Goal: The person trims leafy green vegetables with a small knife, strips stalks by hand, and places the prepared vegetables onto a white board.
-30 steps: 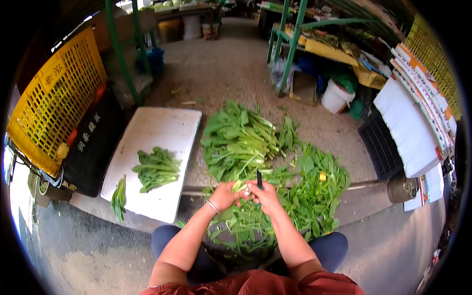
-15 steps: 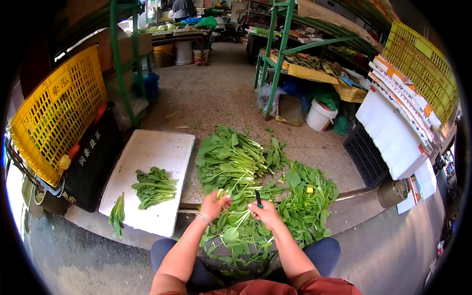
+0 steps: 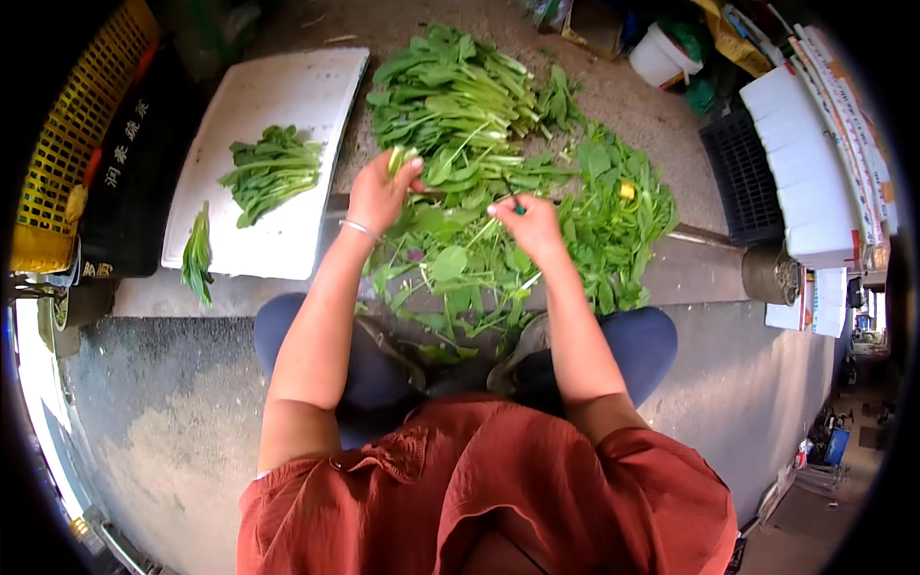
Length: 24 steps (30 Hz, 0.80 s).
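Observation:
My left hand [image 3: 379,196], with a bracelet at the wrist, is closed around a short pale-green stalk of leafy greens [image 3: 401,158]. My right hand [image 3: 530,230] is closed on a small knife [image 3: 520,207]; only a bit of its green part shows between the fingers. Just beyond both hands lies a big pile of leafy greens [image 3: 450,101], stems toward the right. Loose leaves and trimmings [image 3: 460,264] spread beneath the hands, and a heap of leaves [image 3: 618,220] with a yellow bit lies to the right. A bunch of greens [image 3: 273,174] rests on a white foam board [image 3: 278,81] at left.
A smaller bunch [image 3: 197,257] lies at the board's near-left edge. At far left stand a yellow crate [image 3: 72,134] and a black container [image 3: 134,172]. To the right are a black crate [image 3: 743,177], white foam boxes [image 3: 800,163] and a white bucket [image 3: 661,57].
The view has tilted downward, so the scene sits higher and the red shirt shows. My left hand has moved left, farther from the right. The knife's black part is no longer visible.

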### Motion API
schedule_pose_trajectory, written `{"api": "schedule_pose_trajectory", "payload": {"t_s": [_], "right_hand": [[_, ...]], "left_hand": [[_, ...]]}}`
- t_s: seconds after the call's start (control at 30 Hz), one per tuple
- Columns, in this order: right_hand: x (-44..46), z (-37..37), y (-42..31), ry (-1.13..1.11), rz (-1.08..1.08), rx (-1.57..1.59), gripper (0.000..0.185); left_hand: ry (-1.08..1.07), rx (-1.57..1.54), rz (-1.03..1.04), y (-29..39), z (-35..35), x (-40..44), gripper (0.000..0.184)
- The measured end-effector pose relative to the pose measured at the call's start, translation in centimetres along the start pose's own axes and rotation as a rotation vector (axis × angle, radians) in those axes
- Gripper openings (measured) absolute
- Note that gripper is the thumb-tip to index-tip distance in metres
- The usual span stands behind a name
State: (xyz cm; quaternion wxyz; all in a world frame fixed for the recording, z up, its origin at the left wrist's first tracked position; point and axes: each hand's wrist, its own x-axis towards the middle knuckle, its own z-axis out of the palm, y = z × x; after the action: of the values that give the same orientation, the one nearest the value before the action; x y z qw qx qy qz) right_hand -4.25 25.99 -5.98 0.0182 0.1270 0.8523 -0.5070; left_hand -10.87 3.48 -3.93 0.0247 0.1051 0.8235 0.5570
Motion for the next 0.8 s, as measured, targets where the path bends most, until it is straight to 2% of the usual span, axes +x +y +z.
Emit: {"api": "schedule_pose_trajectory", "payload": {"t_s": [0.03,0.07,0.13,0.23,0.37,0.47,0.5,0.57,0.63,0.7,0.73,0.77,0.8], "right_hand": [[0.0,-0.3,-0.6,-0.015,0.008,-0.063,0.021],[-0.1,0.1,0.2,-0.021,0.020,-0.059,0.021],[0.2,0.2,0.4,-0.080,-0.046,0.029,0.023],[-0.4,1.2,-0.5,-0.216,0.026,0.233,0.036],[0.1,3.3,-2.4,-0.295,0.026,0.418,0.044],[1.3,4.6,-2.4,-0.467,0.115,0.492,0.048],[1.5,5.2,-1.7,-0.489,0.206,0.548,0.033],[1.4,6.3,0.0,-0.517,0.266,0.578,0.023],[0.8,6.5,2.1,-0.584,0.265,0.515,0.019],[0.2,6.6,5.0,-0.554,0.312,0.327,0.023],[-0.1,6.5,6.9,-0.550,0.311,0.327,0.023],[-0.2,6.2,8.9,-0.381,0.229,0.010,0.027],[-0.3,5.7,8.9,-0.205,0.146,-0.303,0.032]], "left_hand": [[-0.006,-0.146,-0.019,-0.2,0.0,0.3,0.032],[-0.012,-0.143,-0.031,-0.1,-0.1,0.1,0.032],[-0.010,-0.310,-0.162,0.7,-0.2,0.4,0.028],[-0.064,-0.326,-0.274,1.3,-0.4,0.6,0.026],[-0.095,-0.392,-0.280,1.2,-0.2,1.1,0.025],[-0.119,-0.514,-0.310,1.2,-0.1,1.2,0.024],[-0.122,-0.514,-0.300,1.3,-0.3,1.3,0.024],[-0.098,-0.592,-0.330,1.3,-0.4,1.2,0.024],[-0.058,-0.613,-0.340,1.1,-0.6,1.4,0.025],[0.192,-0.493,-0.262,0.9,-1.3,1.7,0.026],[0.325,-0.323,-0.049,0.0,-1.5,2.0,0.027],[0.323,-0.326,-0.045,0.7,-1.6,1.9,0.027],[0.313,-0.099,-0.051,1.9,-2.0,1.4,0.027]]}}
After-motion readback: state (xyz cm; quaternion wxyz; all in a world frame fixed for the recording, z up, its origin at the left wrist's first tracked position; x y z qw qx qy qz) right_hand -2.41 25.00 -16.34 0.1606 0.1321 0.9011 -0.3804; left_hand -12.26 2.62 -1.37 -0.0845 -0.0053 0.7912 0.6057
